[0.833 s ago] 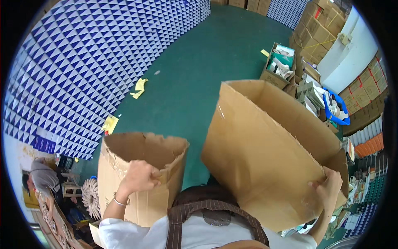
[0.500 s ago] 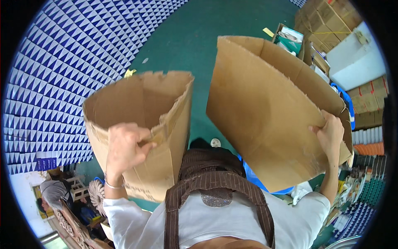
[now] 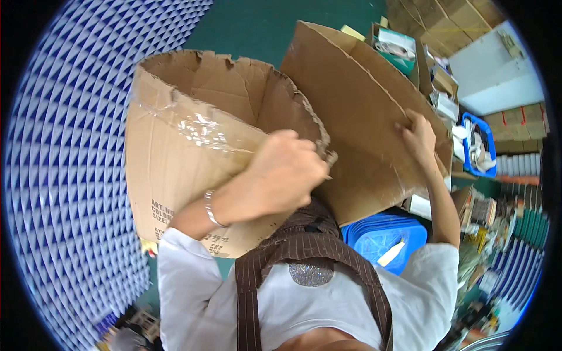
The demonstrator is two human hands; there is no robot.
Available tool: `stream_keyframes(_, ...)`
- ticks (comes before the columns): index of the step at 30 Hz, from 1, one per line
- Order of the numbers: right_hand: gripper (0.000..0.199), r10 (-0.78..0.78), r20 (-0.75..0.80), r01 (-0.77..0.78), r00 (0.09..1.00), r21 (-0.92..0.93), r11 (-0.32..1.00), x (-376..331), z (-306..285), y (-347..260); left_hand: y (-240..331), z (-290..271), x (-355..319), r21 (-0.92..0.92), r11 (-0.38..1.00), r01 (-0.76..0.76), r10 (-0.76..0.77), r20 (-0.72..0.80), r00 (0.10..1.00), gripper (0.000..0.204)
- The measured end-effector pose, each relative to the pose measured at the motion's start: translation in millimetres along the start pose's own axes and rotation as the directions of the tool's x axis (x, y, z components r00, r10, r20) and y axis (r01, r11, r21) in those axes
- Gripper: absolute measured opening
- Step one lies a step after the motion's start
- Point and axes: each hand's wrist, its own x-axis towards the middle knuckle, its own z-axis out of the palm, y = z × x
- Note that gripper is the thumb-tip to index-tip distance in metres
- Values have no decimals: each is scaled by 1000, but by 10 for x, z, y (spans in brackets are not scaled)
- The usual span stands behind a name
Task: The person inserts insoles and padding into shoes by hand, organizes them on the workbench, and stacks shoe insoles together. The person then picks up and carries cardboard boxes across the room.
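Two brown cardboard boxes with open tops stand in front of me. The left box [image 3: 175,158] has a ragged, torn rim, clear tape and dark print on its near side. My left hand [image 3: 288,169] is closed on its near right rim, the forearm crossing the printed side. Plainer in surface, the right box [image 3: 345,128] leans at an angle, squeezed rather flat so its opening is narrow. My right hand [image 3: 419,140] grips its near edge, thumb on the outer face. The torn right edge of the left box overlaps the right box.
Blue-and-white triangle-patterned stacks [image 3: 76,146] fill the left side. Stacked blue plastic trays [image 3: 404,234] sit by my right elbow. Farther right are a blue basket [image 3: 490,146] of white items, a green-and-white carton [image 3: 398,50], a white block-like container [image 3: 497,70] and stacked cartons [image 3: 451,23].
My left hand has moved right and the left box has turned and shifted right toward the other box. My right hand and its box have moved left and farther away, uncovering the blue trays.
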Motion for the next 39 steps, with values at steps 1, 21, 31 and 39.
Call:
stream_keyframes(1,40,-3,23,3,1000,-6,1000,326,48,-77,-152,61,240,-36,997,-68,67,-11,998,5)
stream_keyframes(21,31,352,231,-370,907,42,928,4864,1728,-1379,-4683,127,3593,-209,803,-558,572,5,820,4)
stream_keyframes(31,32,430,264,-477,863,151,866,6783,1888,-1857,-7014,-9,5126,-413,526,-743,823,28,567,9)
stream_keyframes(39,28,745,295,-801,599,218,558,8486,2061,-1952,-8599,83,6516,-444,303,-843,944,16,331,6)
